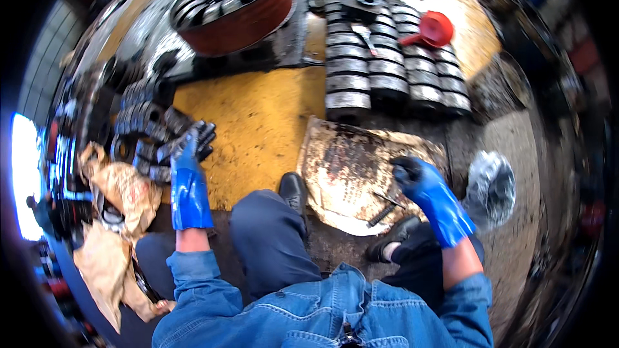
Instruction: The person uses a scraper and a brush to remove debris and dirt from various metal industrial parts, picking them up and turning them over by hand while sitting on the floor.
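Note:
My left hand (pixel 188 174), in a long blue glove with blackened fingers, reaches out beside a pile of dark metal rings (pixel 138 116). Its fingers are apart, and I see nothing held in them. Over a stained brown sheet (pixel 332 174), my right hand (pixel 418 183) wears a matching glove. The fingers there are curled inward; whether something small sits in them is hidden. Below this hand, a thin tool with a black handle (pixel 382 215) lies on the sheet. Ahead of it, rows of silvery ring-shaped metal parts (pixel 348 74) lie stacked end to end.
A round reddish tub (pixel 248 29) of metal rings stands at the far left. A red funnel-like cup (pixel 436 29) and a brush (pixel 364 35) rest on the rows. Torn brown paper (pixel 129 196) lies at left, a clear plastic bag (pixel 491 190) at right. A yellow board (pixel 248 116) spans the middle.

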Motion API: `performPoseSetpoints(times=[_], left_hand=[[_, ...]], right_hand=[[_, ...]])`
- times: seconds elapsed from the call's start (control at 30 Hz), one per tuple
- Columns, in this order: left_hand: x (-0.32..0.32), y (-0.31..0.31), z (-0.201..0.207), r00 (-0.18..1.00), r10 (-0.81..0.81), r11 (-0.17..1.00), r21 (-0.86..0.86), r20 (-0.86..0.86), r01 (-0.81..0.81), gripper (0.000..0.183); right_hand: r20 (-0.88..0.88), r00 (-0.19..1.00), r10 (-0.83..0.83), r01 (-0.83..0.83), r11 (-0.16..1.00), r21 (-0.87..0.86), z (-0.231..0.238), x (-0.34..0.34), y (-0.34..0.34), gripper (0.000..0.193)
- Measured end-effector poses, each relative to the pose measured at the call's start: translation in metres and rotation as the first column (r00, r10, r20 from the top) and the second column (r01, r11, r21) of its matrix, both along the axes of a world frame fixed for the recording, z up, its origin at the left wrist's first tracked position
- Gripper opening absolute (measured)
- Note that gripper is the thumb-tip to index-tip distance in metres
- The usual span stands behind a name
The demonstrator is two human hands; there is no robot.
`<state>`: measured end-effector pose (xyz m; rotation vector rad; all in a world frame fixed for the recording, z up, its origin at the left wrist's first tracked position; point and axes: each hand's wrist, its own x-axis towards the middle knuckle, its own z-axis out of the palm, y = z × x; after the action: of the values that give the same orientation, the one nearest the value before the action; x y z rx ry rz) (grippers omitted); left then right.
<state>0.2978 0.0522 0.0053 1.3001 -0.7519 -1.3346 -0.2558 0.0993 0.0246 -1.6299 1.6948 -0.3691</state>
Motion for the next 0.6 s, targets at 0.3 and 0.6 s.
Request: performPoseSetpoints(times=[0.3, 0.6], left_hand=[[-0.254, -0.017, 0.158, 0.827, -0.196, 0.871, -0.295, 0.527, 0.394, 0.026], [-0.266, -0.116, 0.025, 0.313, -0.484, 0.765, 0.221, 0.817, 0.606, 0.04]], right_hand=[[-0.177, 0.972, 0.152, -0.13, 0.983, 0.126, -0.029, -0.029, 0.013, 0.034], [0.052, 0.997, -0.056, 0.041, 0.969, 0.244, -0.107, -0.083, -0.024, 0.039]])
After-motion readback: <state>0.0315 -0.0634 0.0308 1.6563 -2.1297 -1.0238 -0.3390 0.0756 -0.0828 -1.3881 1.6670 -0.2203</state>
